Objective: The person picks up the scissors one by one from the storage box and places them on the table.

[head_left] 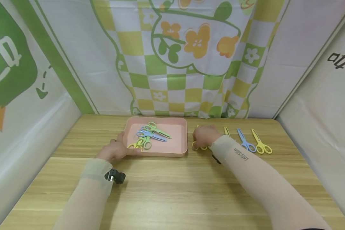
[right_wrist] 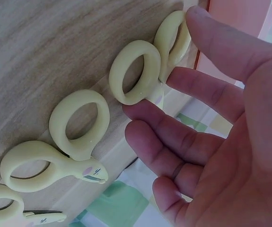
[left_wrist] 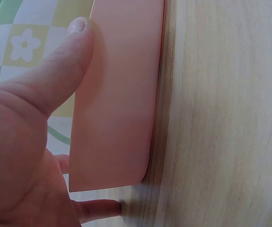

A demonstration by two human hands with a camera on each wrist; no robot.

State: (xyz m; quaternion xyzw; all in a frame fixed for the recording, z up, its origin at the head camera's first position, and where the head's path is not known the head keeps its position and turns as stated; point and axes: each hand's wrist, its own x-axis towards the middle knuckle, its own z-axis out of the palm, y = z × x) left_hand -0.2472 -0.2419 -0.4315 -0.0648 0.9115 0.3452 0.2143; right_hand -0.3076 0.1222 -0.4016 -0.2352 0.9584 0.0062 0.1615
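Observation:
A shallow pink tray [head_left: 176,135] sits on the table, holding several green, blue and yellow scissors [head_left: 152,134]. My left hand [head_left: 115,150] grips its front left corner. In the left wrist view the thumb [left_wrist: 72,61] lies along the front wall, and the other fingers reach round the side. To the right of the tray, my right hand [head_left: 205,136] is over a pair of yellow scissors [right_wrist: 136,71], thumb and fingertips at its handles. From the head, the hand covers most of that pair.
Right of my right hand lie blue scissors [head_left: 245,142] and yellow scissors [head_left: 260,143]. Another yellow pair [head_left: 226,131] is partly hidden behind the right wrist. Behind the wooden table [head_left: 175,188] hangs a checkered floral curtain [head_left: 175,80]; white printed walls stand at both sides.

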